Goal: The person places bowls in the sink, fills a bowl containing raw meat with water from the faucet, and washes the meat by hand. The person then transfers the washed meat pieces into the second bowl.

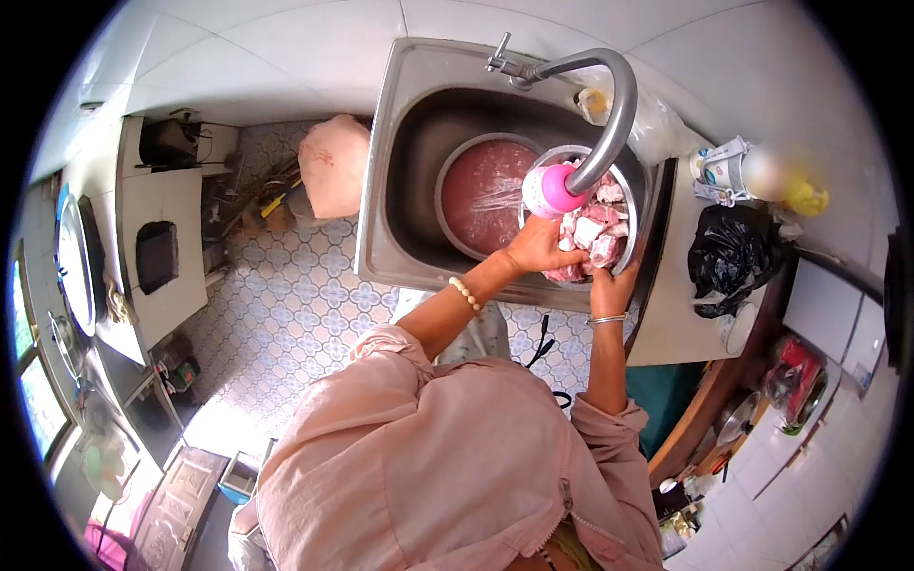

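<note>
A metal bowl [632, 249] heaped with pieces of raw meat [592, 231] is over the right side of the sink. My left hand [541, 246], with a beaded bracelet at its wrist, is at the bowl's left rim; its thumb reaches over the meat and its other fingers are partly hidden. At the near rim, my right hand [612, 287] grips the bowl. The pink faucet head [552, 191] hangs just above my left hand and covers part of the bowl. To the left, a larger basin [444, 202] holds reddish, cloudy water, with splashing streaks on its surface.
The steel sink [378, 205] surrounds both vessels, and a curved grey faucet pipe [624, 95] arches over them. On the right counter lies a black plastic bag [733, 259]. A large pale pinkish object [335, 167] is left of the sink, above the tiled floor [295, 285].
</note>
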{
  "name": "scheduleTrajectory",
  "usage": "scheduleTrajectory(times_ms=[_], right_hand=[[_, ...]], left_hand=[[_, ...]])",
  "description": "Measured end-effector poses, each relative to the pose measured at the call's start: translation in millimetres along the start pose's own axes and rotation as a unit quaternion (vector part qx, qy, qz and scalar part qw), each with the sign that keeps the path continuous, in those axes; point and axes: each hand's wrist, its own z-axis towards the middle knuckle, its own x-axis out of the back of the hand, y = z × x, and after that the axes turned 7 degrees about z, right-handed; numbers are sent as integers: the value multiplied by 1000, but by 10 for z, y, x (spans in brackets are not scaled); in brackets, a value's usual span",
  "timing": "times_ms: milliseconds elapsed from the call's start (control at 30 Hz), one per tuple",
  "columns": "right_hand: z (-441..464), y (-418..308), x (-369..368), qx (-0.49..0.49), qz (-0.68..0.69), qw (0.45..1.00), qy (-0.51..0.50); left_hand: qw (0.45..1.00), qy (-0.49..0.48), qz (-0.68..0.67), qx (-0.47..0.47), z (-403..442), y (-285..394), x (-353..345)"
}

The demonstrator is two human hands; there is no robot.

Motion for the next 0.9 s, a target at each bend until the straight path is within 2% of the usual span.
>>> scheduleTrajectory(times_ms=[33, 100, 133, 167, 233, 267, 300, 367, 400, 500, 600, 700, 767, 833, 867, 900], right_hand=[[-17, 97, -6, -1, 1, 1000, 1], [-52, 312, -5, -150, 142, 978, 2], [-65, 322, 10, -259, 248, 933, -28], [-102, 340, -23, -370, 290, 883, 9], [-170, 350, -106, -445, 368, 816, -12], [-192, 402, -166, -476, 415, 774, -37], [-219, 484, -241, -505, 461, 727, -63], [-249, 558, -394, -519, 518, 671, -106], [-251, 548, -453, -511, 508, 681, -130], [-188, 461, -608, -492, 504, 689, -170], [-98, 467, -797, -485, 494, 697, -187], [-53, 411, -888, -491, 473, 707, -190], [-38, 449, -988, -460, 468, 725, -210], [-46, 361, -982, -474, 445, 728, -216], [-70, 359, -986, -479, 440, 727, -220], [-77, 343, -972, -484, 433, 727, -224]], left_hand=[[1000, -2, 1, 0, 8, 9, 35], [997, -64, 43, 26, 46, 52, 124], [990, -109, 40, 75, 87, 134, 213], [979, -154, 42, 124, 129, 218, 303], [955, -237, 89, 152, 160, 227, 424], [951, -246, 73, 172, 135, 197, 494], [962, -232, 69, 129, 131, 200, 606], [988, -141, 65, 17, 88, 115, 763], [987, -148, 69, 17, 42, 42, 835], [971, -201, 95, 93, -96, -88, 1077], [967, -174, 139, 123, -168, -37, 1311], [970, -139, 167, 107, -183, -13, 1415], [968, -117, 207, 76, -183, -50, 1417], [951, -75, 286, 93, -157, 36, 1426], [945, -43, 316, 74, -162, 50, 1424], [945, -48, 315, 71, -157, 55, 1427]])
